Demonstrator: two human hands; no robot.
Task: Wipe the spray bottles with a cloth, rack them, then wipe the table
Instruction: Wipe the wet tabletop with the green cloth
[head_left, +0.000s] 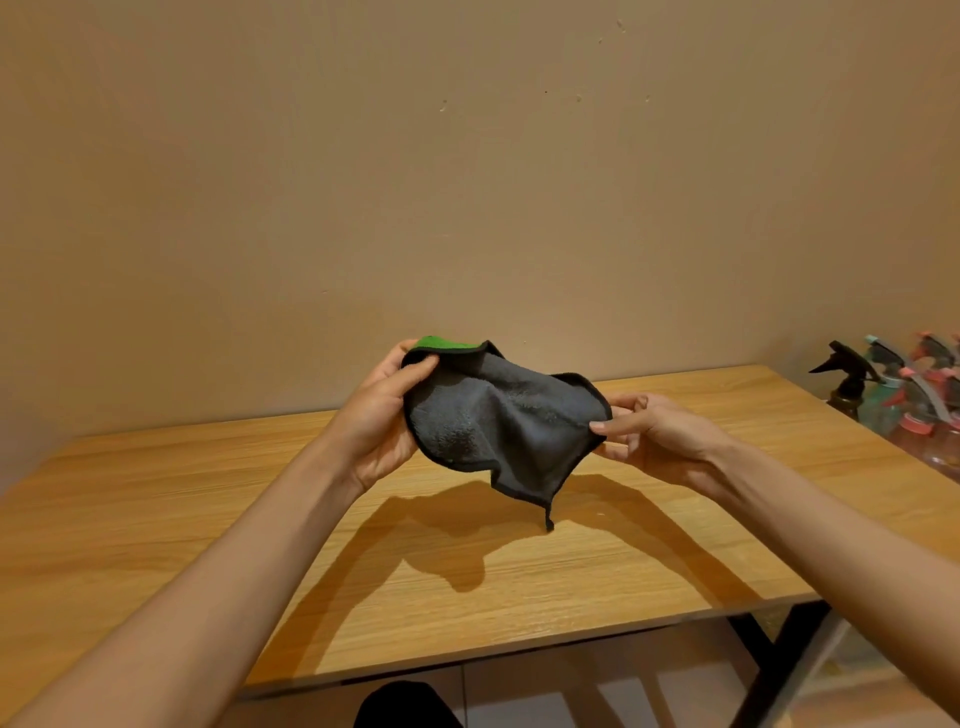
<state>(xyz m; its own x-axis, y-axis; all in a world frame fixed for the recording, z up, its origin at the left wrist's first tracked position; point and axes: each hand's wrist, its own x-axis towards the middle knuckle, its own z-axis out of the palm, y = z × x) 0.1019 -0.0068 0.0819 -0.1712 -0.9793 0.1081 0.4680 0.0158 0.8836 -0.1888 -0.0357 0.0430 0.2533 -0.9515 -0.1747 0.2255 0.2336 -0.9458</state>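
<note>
A dark grey cloth (498, 421) with a green reverse side hangs in the air above the wooden table (208, 519). My left hand (379, 421) grips its left edge, thumb on the grey face. My right hand (649, 431) pinches the cloth's right edge between thumb and fingers. One corner of the cloth dangles down towards the tabletop. Several spray bottles (904, 395) with black, teal and pink trigger heads stand clustered beyond the table's far right corner.
A plain beige wall rises directly behind the table. The table's black metal legs (769, 654) show under its front right edge, above a tiled floor. A dark shape (405, 706) sits low at the frame's bottom middle.
</note>
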